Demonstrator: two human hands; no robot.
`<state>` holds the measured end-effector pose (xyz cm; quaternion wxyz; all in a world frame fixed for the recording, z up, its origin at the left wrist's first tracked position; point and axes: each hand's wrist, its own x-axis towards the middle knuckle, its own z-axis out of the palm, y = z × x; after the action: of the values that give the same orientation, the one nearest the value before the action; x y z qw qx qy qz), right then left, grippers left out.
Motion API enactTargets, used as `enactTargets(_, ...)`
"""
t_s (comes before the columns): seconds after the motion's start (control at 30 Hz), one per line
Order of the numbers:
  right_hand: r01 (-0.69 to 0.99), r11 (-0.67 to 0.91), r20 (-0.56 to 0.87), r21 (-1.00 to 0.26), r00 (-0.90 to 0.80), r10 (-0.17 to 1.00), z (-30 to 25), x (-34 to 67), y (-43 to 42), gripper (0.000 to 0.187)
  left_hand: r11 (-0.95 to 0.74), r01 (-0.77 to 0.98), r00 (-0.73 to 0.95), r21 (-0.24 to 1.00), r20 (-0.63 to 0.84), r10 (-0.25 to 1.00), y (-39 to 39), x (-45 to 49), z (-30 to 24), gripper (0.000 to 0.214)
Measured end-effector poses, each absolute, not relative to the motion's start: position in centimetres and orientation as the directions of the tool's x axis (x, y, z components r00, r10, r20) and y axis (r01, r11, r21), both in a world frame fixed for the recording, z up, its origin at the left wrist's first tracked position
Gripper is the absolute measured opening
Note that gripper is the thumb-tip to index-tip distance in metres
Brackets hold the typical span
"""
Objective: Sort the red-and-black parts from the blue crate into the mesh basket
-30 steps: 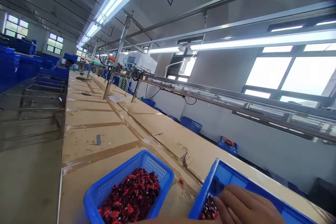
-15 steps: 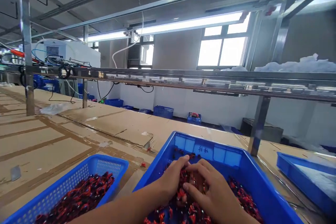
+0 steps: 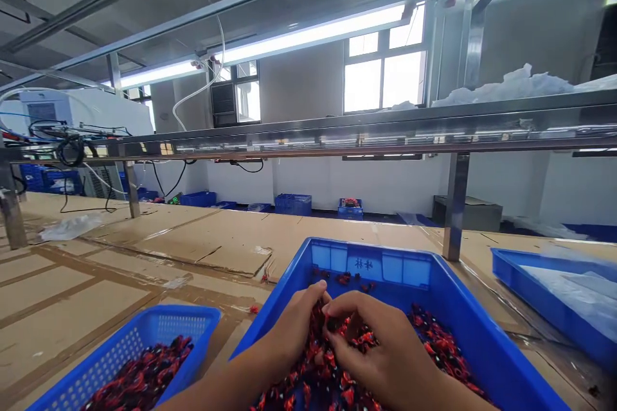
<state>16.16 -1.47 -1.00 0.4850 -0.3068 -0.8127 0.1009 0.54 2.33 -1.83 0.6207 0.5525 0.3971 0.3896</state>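
Note:
Over a large blue bin (image 3: 470,298), my left hand (image 3: 295,324) is cupped around some small glossy red-and-black pieces (image 3: 315,324). Its fingers are partly hidden behind them. My right hand (image 3: 378,340) faces it, thumb and forefinger closed in a pinch on a small dark piece (image 3: 331,323) beside the left fingertips. More loose red-and-black pieces (image 3: 441,347) lie on the bin floor, below my hands and along the right side. Their exact kind is too small to tell.
A perforated blue basket (image 3: 202,327) with similar pieces stands at the left. At the right is a blue tray (image 3: 506,276) with white plastic sheeting. A metal post (image 3: 456,205) rises behind the bin, carrying a low shelf (image 3: 289,141) across the cardboard-covered table (image 3: 212,237).
The view has swung to the right, so everything sits further left. My right thumb and forefinger have come together on a piece near the left hand.

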Motion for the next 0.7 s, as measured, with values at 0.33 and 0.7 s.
enactTargets(0.33,0.343,0.710,0.625,-0.615,-0.336,0.705,-0.1,16.2,-2.1,0.026,-0.020,-0.044,0.371,0.999,0.035,0.928,2.8,0.2,-1.9,0.068)
enactTargets(0.7,0.061,0.317,0.294,-0.946,-0.244,0.924,-1.3,15.6,-1.7,0.009,0.015,0.029,0.487,0.999,-0.027,0.873,1.9,0.3,-1.8,0.076)
